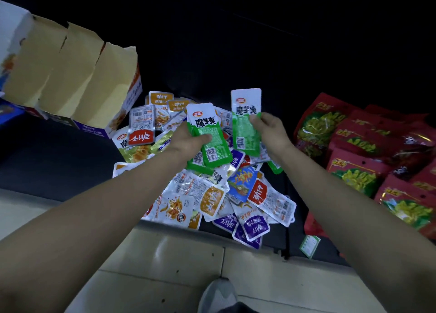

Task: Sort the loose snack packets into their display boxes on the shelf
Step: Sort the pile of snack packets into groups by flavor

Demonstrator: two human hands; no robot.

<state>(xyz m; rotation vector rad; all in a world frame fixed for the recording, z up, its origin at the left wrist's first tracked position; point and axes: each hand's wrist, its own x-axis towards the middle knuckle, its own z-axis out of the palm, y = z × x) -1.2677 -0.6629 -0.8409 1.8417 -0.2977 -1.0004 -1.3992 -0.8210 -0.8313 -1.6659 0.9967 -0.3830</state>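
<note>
Dark shelf [70, 161], mixed pile [212, 194] — left hand [188, 140] grips green packets [210, 142], right hand [269, 128] pinches another [245, 124]; next, probably their display box — none clearly visible.

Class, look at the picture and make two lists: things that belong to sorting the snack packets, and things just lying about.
Belongs to the job: left hand gripping stacked green packets; right hand pinching one green packet; loose packet pile; open display box.
Just lying about: large red bags; small green card; grey shoe.
</note>
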